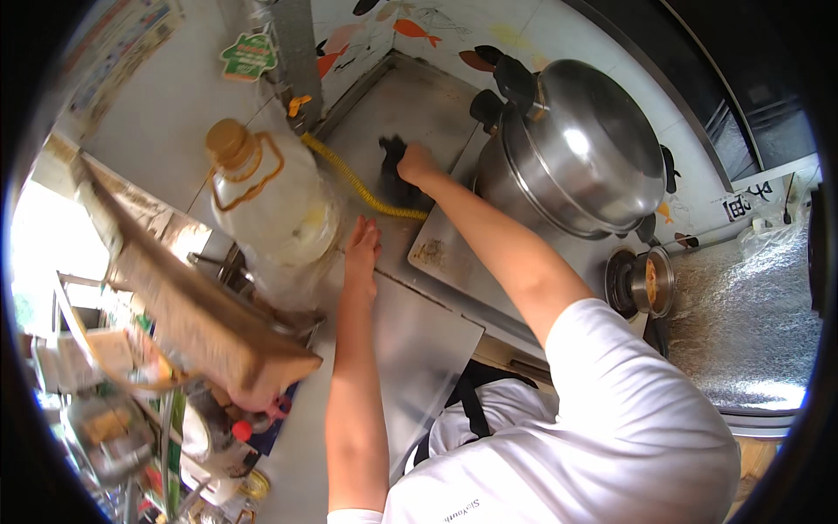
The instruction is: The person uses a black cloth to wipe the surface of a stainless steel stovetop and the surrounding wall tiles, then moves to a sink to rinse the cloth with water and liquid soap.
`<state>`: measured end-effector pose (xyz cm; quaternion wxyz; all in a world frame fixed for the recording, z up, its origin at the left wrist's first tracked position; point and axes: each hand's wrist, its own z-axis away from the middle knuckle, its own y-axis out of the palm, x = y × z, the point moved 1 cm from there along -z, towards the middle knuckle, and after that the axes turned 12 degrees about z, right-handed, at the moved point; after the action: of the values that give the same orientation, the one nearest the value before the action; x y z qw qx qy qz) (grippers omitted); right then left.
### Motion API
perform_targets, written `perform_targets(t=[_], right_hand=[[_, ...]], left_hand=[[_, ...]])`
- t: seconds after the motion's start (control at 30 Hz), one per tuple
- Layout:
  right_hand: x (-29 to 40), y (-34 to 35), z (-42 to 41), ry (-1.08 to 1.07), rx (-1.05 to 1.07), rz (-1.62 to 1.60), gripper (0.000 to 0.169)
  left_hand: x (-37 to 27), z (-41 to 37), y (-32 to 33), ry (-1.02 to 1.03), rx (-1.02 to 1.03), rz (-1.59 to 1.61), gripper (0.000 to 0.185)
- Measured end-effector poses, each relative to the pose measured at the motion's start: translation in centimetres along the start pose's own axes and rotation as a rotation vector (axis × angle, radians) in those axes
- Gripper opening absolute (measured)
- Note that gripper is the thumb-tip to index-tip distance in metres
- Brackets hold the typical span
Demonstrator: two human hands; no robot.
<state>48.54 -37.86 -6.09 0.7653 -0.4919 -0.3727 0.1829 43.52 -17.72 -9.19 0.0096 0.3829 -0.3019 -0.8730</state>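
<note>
My right hand [418,166] grips a dark cloth [393,160] over the metal counter [419,98] in the back corner. Beneath the cloth the surface is blurred. A yellow corrugated gas hose [357,183] runs past it towards the stove. My left hand [364,245] is held above the counter's edge, fingers extended, with nothing seen in it. Just left of that hand stands a large clear plastic jug [268,196] with an orange-brown cap and handle.
A large lidded steel pot [569,150] stands on the white gas stove [484,242] at right. Near it is a small steel pan [655,281] with food in it. A thick wooden board [196,288] leans at left. Several jars and utensils crowd the lower left.
</note>
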Motion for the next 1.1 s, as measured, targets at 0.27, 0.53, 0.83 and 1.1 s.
perform_targets(t=[0.27,0.53,0.83,1.1], right_hand=[[3.1,3.4,20.2,-0.562,-0.5,0.081,0.046],[1.3,15.9,13.5,-0.416,-0.523,0.28,0.044],[-3.2,16.9,7.0,-0.135,-0.742,0.092,0.033],[-8.5,11.1,20.3,-0.248,-0.123,-0.122,0.023]], left_hand=[[6.2,20.1,-4.1,0.122,-0.119,0.041,0.04],[15.1,35.2,-8.0,-0.124,-0.25,0.06,0.035],[17.7,38.1,-8.5,-0.181,-0.239,-0.045,0.032],[18.2,38.9,-3.8,-0.193,-0.085,-0.228,0.03]])
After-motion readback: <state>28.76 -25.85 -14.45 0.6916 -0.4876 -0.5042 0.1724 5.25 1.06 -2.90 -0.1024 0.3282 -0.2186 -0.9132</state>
